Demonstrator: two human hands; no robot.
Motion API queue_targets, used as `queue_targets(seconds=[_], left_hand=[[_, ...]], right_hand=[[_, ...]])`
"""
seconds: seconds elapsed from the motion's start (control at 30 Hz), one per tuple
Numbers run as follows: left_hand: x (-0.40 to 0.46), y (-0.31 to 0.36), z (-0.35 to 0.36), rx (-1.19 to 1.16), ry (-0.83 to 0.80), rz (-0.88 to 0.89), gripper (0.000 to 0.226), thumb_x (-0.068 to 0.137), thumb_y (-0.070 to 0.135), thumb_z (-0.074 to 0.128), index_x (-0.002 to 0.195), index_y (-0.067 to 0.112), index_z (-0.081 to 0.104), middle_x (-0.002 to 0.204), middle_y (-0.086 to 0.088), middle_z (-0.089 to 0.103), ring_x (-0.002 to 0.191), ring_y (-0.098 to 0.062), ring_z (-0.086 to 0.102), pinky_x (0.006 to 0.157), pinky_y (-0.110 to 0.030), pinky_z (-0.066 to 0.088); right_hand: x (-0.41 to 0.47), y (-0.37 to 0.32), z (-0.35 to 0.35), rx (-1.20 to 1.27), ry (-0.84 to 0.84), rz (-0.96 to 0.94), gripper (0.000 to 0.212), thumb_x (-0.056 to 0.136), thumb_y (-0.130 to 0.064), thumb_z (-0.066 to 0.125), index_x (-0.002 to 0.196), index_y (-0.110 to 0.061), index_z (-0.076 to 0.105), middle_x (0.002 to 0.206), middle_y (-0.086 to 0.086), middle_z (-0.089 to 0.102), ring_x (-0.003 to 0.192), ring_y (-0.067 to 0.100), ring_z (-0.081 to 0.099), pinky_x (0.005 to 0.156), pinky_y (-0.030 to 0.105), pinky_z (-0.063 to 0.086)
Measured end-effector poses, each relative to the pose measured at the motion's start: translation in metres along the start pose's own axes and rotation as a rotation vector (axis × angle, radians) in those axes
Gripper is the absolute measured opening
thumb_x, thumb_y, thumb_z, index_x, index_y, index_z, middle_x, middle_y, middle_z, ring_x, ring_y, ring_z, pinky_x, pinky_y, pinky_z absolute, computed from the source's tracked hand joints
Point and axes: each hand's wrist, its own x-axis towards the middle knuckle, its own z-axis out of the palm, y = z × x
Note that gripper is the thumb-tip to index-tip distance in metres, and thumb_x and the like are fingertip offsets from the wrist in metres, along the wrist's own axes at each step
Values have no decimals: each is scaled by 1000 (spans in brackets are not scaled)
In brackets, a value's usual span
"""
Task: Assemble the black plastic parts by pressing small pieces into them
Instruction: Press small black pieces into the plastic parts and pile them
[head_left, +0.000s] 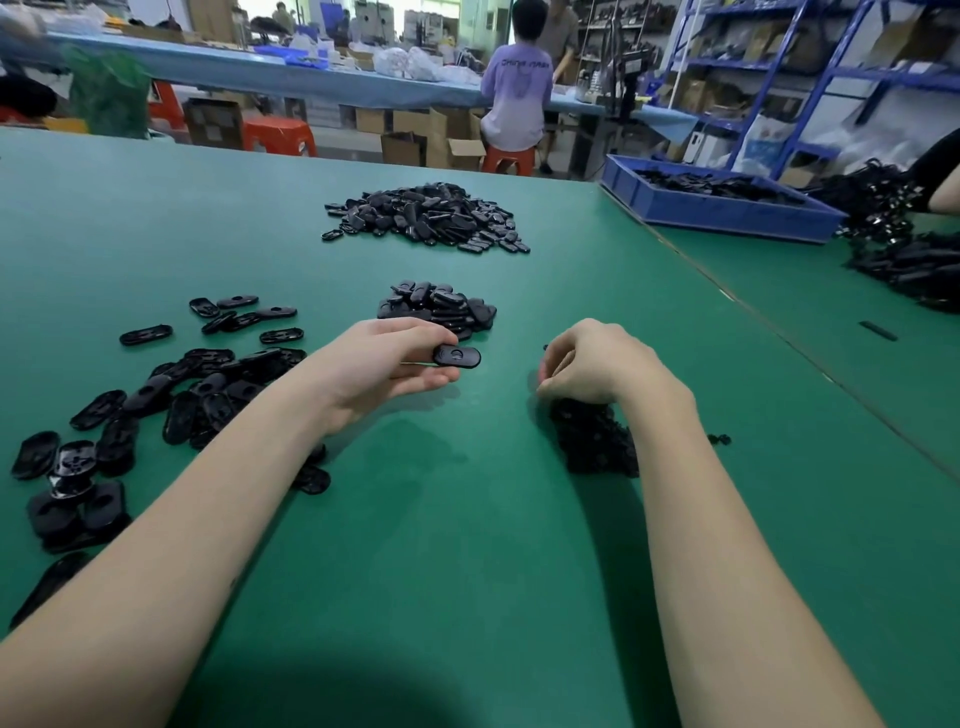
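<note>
Green workshop tabletop (467, 519) under your hands. Your left hand (384, 364) pinches a flat black oval plastic part (457, 356) by one end, hole up, likely ready for an insert. Your right hand (587, 364), fingers curled, picks at the heap of small black pieces (592, 441), probably fetching one. Loose ovals (208, 384) lie left; stacked ovals (441, 309) sit beyond.

two bare forearms are seen, no sleeves reaching the wrists. left hand (384, 364) and right hand (587, 364) are ungloved. no rings, watch or bands are visible. nails are kept short.
</note>
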Motion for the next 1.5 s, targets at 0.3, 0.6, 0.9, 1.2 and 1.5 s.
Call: queue_targets(seconds=[0.3,0.6,0.9,1.2,1.5], left_hand=[[-3,4,0,-49,25,10,17,97,12,63,109,2,69,98,-13,77,93,-25,76,81,-22,59],[-2,3,-4,-143,15,50,13,95,-4,59,105,-2,68,99,-16,76,96,-29,75,76,-19,58],[-5,3,-3,-192,12,80,22,89,-14,61,107,-2,67,103,-19,75,98,-31,74,75,-18,58],[-6,4,-3,-180,11,106,22,87,-14,64,104,0,65,99,-19,76,97,-32,74,76,-20,58],[-7,5,-3,-146,15,108,21,87,-11,66,107,-1,66,102,-20,75,98,-31,74,78,-21,58]], right_hand=[[7,-25,7,619,32,-279,7,81,-23,82,80,-25,76,68,-12,71,53,2,51,62,20,43],[6,-33,9,717,93,-285,8,90,-18,76,94,-22,81,71,-12,70,48,-4,51,54,9,38],[5,-42,12,752,74,-275,8,90,-16,76,89,-22,81,78,-9,74,53,-5,54,57,12,40],[5,-47,14,757,70,-225,5,88,-20,77,84,-23,80,64,-11,66,48,-2,49,60,20,40],[4,-48,13,704,73,-239,3,86,-26,79,84,-27,80,78,-5,75,53,-3,53,53,12,40]])
